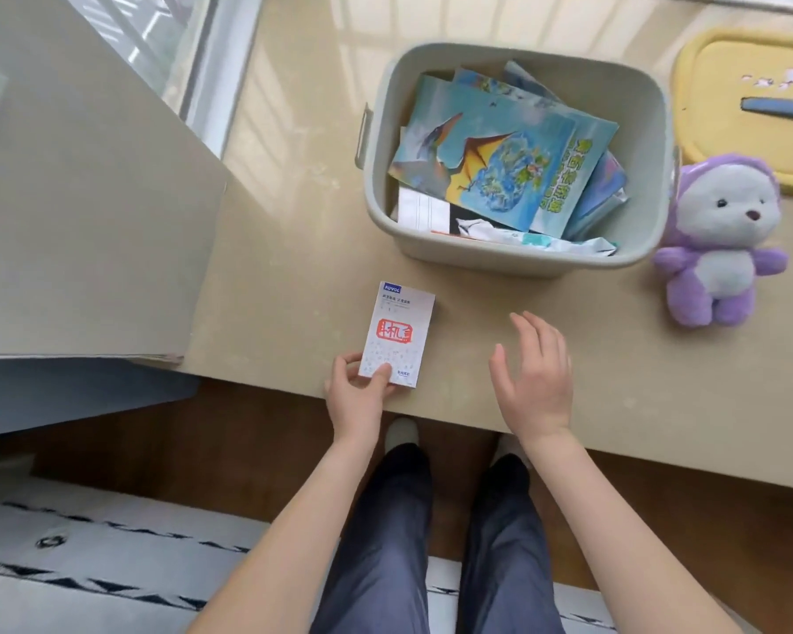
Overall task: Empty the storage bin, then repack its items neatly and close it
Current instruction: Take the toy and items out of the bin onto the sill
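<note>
A grey-green storage bin (385, 144) stands open on the beige ledge, holding a blue dinosaur book (500, 153), more books and crumpled white packaging (523, 237). Its yellow lid (724, 121) lies to the right. A purple and white plush toy (719, 240) sits beside the bin. My left hand (355, 395) pinches the near end of a white box with a red stamp (397, 331), which lies flat near the ledge's front edge. My right hand (534, 375) hovers open over the ledge, holding nothing.
A raised beige block (88, 221) borders the ledge on the left, with a window behind it. The ledge's front edge (660, 464) runs just past my wrists. My legs stand on a brown floor, and a patterned rug (111, 565) lies at lower left.
</note>
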The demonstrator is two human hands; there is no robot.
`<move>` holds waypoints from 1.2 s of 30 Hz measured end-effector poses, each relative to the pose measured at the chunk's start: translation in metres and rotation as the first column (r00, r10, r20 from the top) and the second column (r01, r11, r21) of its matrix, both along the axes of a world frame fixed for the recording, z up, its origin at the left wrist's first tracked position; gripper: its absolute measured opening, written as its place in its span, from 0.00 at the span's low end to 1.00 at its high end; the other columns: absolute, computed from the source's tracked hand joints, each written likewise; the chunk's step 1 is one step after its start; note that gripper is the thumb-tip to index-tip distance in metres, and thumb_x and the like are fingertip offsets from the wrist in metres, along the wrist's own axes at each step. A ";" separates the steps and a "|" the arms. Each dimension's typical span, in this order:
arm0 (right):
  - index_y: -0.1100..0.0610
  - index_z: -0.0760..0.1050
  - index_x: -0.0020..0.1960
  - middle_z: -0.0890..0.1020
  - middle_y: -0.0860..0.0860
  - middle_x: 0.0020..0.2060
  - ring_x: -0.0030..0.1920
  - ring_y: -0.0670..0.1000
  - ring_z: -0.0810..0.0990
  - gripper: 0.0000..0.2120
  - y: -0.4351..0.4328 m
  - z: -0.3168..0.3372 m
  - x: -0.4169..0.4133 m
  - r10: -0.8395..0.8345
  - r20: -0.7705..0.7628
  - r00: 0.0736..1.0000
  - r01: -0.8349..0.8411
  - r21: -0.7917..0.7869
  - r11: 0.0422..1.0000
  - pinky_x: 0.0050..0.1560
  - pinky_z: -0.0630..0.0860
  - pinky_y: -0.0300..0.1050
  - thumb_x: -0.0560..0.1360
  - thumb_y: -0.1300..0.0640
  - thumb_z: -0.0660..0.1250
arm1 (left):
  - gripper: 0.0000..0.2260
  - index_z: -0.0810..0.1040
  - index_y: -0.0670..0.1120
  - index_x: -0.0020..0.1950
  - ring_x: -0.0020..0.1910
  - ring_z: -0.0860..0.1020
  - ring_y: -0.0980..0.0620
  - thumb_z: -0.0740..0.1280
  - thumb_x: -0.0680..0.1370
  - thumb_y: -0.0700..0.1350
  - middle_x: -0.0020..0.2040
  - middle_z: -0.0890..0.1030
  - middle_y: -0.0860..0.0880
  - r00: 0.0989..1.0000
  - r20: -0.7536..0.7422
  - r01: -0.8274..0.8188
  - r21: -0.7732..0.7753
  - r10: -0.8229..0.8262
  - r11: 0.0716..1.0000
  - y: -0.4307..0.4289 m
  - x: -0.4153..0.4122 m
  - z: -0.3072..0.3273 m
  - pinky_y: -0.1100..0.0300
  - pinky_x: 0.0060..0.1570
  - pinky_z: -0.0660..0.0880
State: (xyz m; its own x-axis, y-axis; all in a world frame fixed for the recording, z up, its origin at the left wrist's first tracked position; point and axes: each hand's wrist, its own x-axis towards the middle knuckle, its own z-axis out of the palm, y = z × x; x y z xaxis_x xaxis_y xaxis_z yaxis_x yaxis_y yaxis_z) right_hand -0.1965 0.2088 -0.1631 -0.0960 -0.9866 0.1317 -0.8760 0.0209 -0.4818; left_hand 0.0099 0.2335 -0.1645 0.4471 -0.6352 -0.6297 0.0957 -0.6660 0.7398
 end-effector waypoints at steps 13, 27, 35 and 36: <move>0.63 0.75 0.63 0.78 0.59 0.59 0.60 0.60 0.75 0.19 0.002 -0.014 -0.003 0.054 -0.035 0.998 -0.053 0.034 0.998 0.59 0.73 0.55 0.77 0.55 0.62 | 0.14 0.73 0.48 0.59 0.46 0.75 0.58 0.71 0.76 0.48 0.57 0.70 0.49 0.954 0.219 0.176 0.144 -0.204 0.974 0.000 -0.001 -0.009 0.71 0.41 0.68; 0.63 0.76 0.63 0.79 0.58 0.58 0.60 0.60 0.76 0.19 0.000 0.097 -0.013 0.054 -0.033 0.998 -0.055 -0.039 0.998 0.61 0.72 0.55 0.77 0.53 0.61 | 0.18 0.70 0.45 0.71 0.61 0.70 0.52 0.59 0.82 0.49 0.63 0.74 0.49 0.521 0.708 0.684 -0.012 -0.478 0.729 -0.028 0.014 0.120 0.63 0.57 0.65; 0.63 0.76 0.64 0.79 0.59 0.58 0.59 0.61 0.77 0.21 -0.005 0.156 -0.019 0.021 -0.081 0.996 -0.030 -0.105 0.994 0.60 0.73 0.55 0.76 0.53 0.61 | 0.22 0.70 0.45 0.73 0.68 0.72 0.45 0.55 0.81 0.51 0.69 0.75 0.45 0.304 0.818 0.864 -0.021 -0.488 0.503 -0.050 0.014 0.175 0.47 0.65 0.72; 0.63 0.75 0.64 0.79 0.59 0.58 0.58 0.61 0.77 0.21 -0.009 0.158 -0.022 0.013 -0.087 0.996 -0.021 -0.093 0.995 0.59 0.73 0.54 0.76 0.52 0.60 | 0.23 0.70 0.45 0.73 0.68 0.72 0.45 0.54 0.81 0.51 0.69 0.74 0.45 0.290 0.811 0.870 -0.001 -0.509 0.494 -0.052 0.013 0.175 0.47 0.65 0.72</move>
